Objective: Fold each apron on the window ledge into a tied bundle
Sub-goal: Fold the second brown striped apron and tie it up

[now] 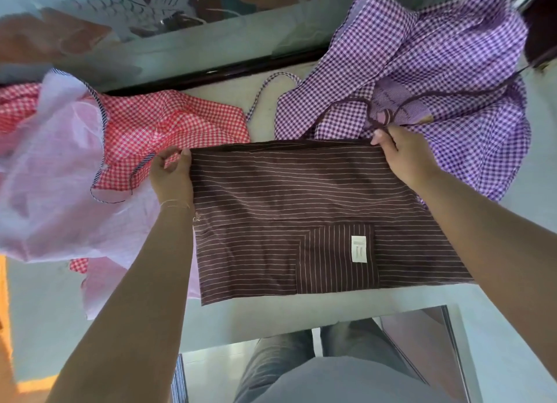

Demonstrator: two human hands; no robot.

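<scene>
fingers (168, 161) of both hands pinch far corners of brown striped apron (286, 197) | thin, limp, light cloth, prob. sags | grip hem corners, keep taut

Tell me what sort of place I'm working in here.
Probably a home, at a window ledge used as a folding surface. Patterned frosted glass in a dark frame runs along the far edge, and loose aprons lie on it: red gingham, purple gingham, and a brown striped apron held by both hands.
</scene>
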